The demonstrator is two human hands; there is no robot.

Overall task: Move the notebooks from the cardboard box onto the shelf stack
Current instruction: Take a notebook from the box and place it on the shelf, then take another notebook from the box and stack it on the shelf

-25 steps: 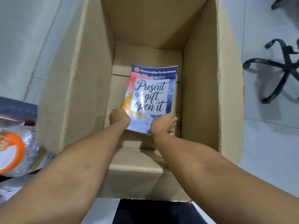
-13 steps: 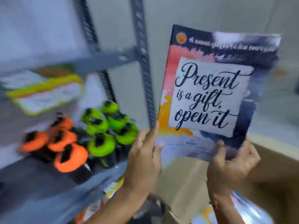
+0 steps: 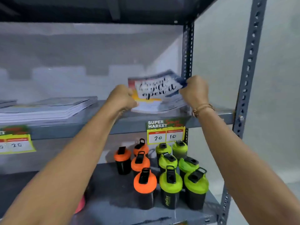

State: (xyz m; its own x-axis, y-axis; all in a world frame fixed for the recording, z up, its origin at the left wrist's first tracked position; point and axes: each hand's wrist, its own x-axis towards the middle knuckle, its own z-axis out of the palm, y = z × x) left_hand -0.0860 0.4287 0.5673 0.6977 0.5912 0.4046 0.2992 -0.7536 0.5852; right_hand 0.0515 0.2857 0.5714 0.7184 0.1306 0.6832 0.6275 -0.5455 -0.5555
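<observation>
In the head view, we see the left hand and the right hand each clamped on a side edge of the notebook, which hangs tilted just above the shelf, cover toward us. We judge the two-sided grip keeps the floppy cover level for laying it flat. At nine o'clock from it lies the notebook stack, well apart. Below, at six o'clock, the lower shelf carries orange-lidded bottles and green-lidded bottles. A price tag hangs from the shelf edge. The cardboard box is out of view.
</observation>
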